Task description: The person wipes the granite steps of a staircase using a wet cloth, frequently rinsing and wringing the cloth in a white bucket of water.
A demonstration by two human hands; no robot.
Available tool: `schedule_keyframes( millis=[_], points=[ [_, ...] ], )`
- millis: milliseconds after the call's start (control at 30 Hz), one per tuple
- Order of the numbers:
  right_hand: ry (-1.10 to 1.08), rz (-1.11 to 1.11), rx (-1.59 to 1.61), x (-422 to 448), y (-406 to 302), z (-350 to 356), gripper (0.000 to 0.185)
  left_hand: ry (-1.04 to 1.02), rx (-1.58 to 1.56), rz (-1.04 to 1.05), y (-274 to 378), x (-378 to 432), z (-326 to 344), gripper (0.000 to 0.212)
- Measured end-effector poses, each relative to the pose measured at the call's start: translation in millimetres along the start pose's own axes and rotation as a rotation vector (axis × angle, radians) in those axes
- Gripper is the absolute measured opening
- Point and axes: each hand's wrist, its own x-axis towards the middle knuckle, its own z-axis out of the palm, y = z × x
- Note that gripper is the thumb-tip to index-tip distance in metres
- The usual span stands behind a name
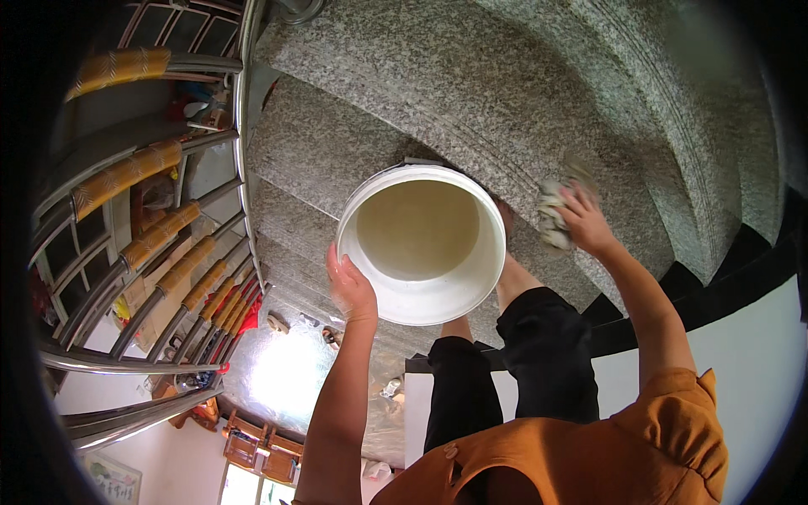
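A white plastic bucket [435, 304] with cloudy water [416, 230] in it is in front of me, above the stone stairs. My left hand [352, 287] grips its left rim, thumb at the edge and fingers on the outside. On the right, my right hand [586, 221] is closed over a crumpled, greyish-white rag [554, 221]. The rag lies against a speckled grey stone step [480, 120] and is slightly blurred. The bucket hides part of the steps and part of my legs, and its underside is out of sight.
A stainless steel railing [241, 145] with yellow-brown sleeves on its bars [129, 170] runs along the left. Further steps [678, 107] curve around at the right, beside black skirting [669, 315] and a white wall [713, 353]. Shoes [278, 324] and wooden furniture [262, 448] are below.
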Motion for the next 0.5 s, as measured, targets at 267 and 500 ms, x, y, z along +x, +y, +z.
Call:
schedule_keyframes(
  millis=[267,500],
  points=[
    [0.237,0.137,-0.020,158,-83,-42,0.057,0.046,-0.024,-0.003,-6,0,5,0.032],
    [0.516,-0.153,-0.115,347,-184,-96,0.049,0.008,0.025,0.000,8,0,3,0.033]
  ],
)
